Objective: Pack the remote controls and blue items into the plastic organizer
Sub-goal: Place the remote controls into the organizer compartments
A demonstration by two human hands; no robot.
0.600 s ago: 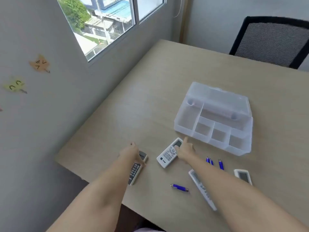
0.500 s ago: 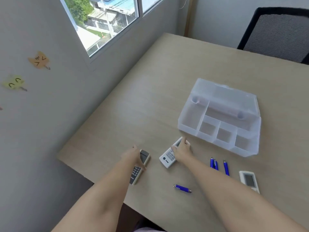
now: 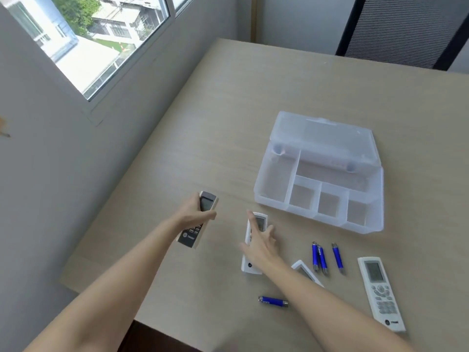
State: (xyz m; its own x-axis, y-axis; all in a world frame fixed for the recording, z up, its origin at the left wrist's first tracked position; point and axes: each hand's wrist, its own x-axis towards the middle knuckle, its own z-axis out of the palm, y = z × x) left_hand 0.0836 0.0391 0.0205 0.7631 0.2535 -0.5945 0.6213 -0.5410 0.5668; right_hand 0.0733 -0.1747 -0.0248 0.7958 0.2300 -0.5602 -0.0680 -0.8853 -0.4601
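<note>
On a pale wood-grain table [image 3: 228, 110], seen from above by a head-worn camera, lot as follows.

Item 1: plastic organizer [image 3: 320, 174], translucent, lid folded back toward 12 o'clock. One long compartment at its left side, one wide compartment at the rear, three small square compartments along the front wall. All compartments hold nothing.

Item 2: dark-faced remote [image 3: 198, 221], at 9 o'clock from the organizer's front corner. Left hand [image 3: 194, 214] wraps it around the middle, thumb across the face, fingers curled behind; screen end points to 12 o'clock. Whether it is lifted clear of the table cannot be told.

Item 3: white remote [image 3: 253, 243], lying at about 7 o'clock from the organizer, screen end toward 12 o'clock. Right hand [image 3: 261, 246] lies flat over it, fingers spread and extended, not closed around the body.

Item 4: second white remote [image 3: 380, 292], flat on the table at 6 o'clock from the organizer's right front corner, untouched, keypad up.

Item 5: a further white remote [image 3: 303, 271], mostly hidden under the right forearm; only a corner shows.

Item 6: three blue items [image 3: 326, 257], slim cylinders with metal ends, lying near-parallel between items 3 and 4; the left two touching, the third just apart.

Item 7: single blue item [image 3: 272, 301], lying crosswise at 6 o'clock from the right hand, well apart from the three.
</note>
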